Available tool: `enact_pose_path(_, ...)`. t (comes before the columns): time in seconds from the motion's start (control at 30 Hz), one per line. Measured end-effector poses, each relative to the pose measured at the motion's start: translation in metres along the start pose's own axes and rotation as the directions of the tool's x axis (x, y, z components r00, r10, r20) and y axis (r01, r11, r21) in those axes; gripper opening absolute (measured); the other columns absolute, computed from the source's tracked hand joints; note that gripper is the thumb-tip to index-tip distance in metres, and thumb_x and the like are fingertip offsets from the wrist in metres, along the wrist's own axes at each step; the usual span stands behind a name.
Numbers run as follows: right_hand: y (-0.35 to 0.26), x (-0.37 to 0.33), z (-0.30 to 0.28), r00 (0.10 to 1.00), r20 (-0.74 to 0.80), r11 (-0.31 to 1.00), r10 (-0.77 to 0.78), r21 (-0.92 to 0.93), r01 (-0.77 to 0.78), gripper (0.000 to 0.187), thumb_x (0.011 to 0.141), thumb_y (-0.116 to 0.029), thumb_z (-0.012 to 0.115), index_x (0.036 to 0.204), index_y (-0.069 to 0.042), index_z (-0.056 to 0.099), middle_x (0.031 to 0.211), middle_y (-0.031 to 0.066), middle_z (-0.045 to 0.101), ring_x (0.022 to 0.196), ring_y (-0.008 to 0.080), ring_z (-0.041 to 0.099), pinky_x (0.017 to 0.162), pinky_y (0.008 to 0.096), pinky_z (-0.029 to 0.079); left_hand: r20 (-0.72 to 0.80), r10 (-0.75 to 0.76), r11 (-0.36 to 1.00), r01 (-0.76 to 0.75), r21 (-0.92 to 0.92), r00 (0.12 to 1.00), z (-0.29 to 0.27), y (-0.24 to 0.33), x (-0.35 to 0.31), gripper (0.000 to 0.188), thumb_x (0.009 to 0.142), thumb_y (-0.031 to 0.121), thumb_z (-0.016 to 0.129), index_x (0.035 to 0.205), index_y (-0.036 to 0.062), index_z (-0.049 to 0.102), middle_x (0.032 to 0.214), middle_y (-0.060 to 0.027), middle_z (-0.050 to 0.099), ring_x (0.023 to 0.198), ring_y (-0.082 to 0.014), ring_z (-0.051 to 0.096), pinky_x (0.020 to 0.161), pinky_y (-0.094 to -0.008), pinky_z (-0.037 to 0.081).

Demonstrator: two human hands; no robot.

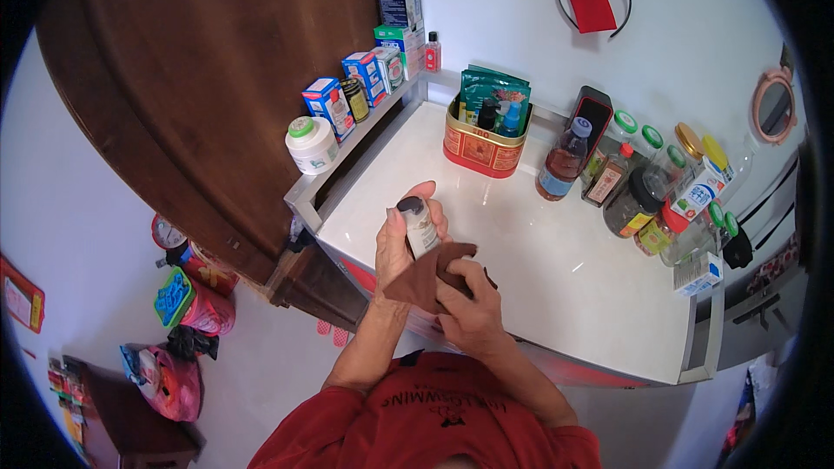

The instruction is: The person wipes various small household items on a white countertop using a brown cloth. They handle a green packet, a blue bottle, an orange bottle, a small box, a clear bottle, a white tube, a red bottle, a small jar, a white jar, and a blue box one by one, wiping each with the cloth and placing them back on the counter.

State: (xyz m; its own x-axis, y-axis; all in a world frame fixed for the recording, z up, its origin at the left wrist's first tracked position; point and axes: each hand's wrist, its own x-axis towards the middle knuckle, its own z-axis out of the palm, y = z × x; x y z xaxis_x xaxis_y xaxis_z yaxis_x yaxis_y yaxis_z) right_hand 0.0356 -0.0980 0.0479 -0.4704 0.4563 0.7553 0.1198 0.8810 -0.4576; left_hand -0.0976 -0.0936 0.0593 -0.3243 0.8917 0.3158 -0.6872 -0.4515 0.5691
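My left hand [395, 247] is wrapped round a small bottle [420, 230] with a dark cap and a pale, patterned body. It holds the bottle tilted above the near edge of the white tabletop [556, 295]. A brown cloth [432, 276] covers the bottle's lower end. My right hand [473, 304] grips that cloth, its fingers bunched into the folds and pressed against the bottle. The bottle's base is hidden under the cloth.
A red and gold tin [484, 149] with packets and bottles stands at the back. Right of it are a brown-liquid bottle [563, 161] and several jars [638, 200]. Boxes and a white tub [311, 146] line the left rail. A wooden door [208, 78] rises at left.
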Motion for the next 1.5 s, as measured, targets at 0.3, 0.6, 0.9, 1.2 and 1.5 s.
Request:
enact_pose_path(0.3, 0.007, 0.014, -0.053, 0.906, 0.013, 0.630, 0.423, 0.714, -0.305, 0.025, 0.090, -0.012, 0.046, 0.103, 0.004, 0.060, 0.101, 0.0080, 0.052, 0.086, 0.0161, 0.054, 0.079, 0.0279, 0.044, 0.275, 0.191, 0.799, -0.312, 0.513, 0.942, -0.001, -0.017, -0.017, 0.058, 0.094, 0.041, 0.054, 0.129, 0.0009, 0.030, 0.094, -0.0096, 0.054, 0.079, -0.0132, 0.051, 0.068, -0.0269, 0.045)
enact_pose_path(0.6, -0.004, 0.033, -0.043, 0.943, -0.016, 0.890, 0.331, 0.339, -0.306, 0.026, 0.081, -0.005, 0.064, 0.108, -0.003, 0.063, 0.099, 0.0133, 0.053, 0.088, 0.0249, 0.057, 0.075, 0.0306, 0.047, 0.411, -0.021, 0.434, -0.362, 0.825, 0.911, -0.003, -0.020, -0.027, 0.084, 0.092, 0.012, 0.056, 0.148, 0.0099, -0.006, 0.122, -0.0193, 0.047, 0.108, -0.0282, 0.053, 0.092, -0.0408, 0.045)
enact_pose_path(0.9, 0.025, 0.020, -0.043, 0.710, 0.048, 0.543, 0.702, 0.609, -0.578, 0.018, 0.092, -0.004, 0.053, 0.108, 0.002, 0.059, 0.091, 0.0060, 0.065, 0.079, 0.0090, 0.059, 0.070, 0.0236, 0.048, 0.454, -0.050, 0.528, -0.362, 0.768, 0.890, 0.000, -0.020, -0.021, 0.099, 0.080, 0.028, 0.073, 0.147, 0.0008, 0.005, 0.102, -0.0172, 0.060, 0.092, -0.0295, 0.060, 0.085, -0.0340, 0.045)
enact_pose_path(1.2, 0.026, 0.024, -0.041, 0.959, -0.088, 0.915, 0.269, 0.334, -0.226, 0.029, 0.087, 0.000, 0.054, 0.116, -0.001, 0.058, 0.092, 0.0031, 0.064, 0.070, 0.0113, 0.059, 0.063, 0.0237, 0.048, 0.431, 0.014, 0.615, -0.348, 0.708, 0.902, -0.001, -0.033, -0.018, 0.108, 0.075, 0.032, 0.079, 0.148, 0.0066, 0.003, 0.095, -0.0085, 0.052, 0.083, -0.0187, 0.051, 0.082, -0.0298, 0.042)
enact_pose_path(1.5, 0.020, 0.023, -0.045, 0.741, -0.036, 0.527, 0.671, 0.726, -0.442, 0.024, 0.087, -0.002, 0.057, 0.111, 0.000, 0.060, 0.089, 0.0064, 0.061, 0.072, 0.0140, 0.060, 0.062, 0.0262, 0.048, 0.159, 0.069, 0.890, -0.133, 0.436, 0.985, 0.006, -0.032, -0.013, 0.043, 0.093, 0.037, 0.056, 0.116, 0.0074, 0.035, 0.098, -0.0094, 0.048, 0.091, -0.0196, 0.051, 0.081, -0.0304, 0.045)
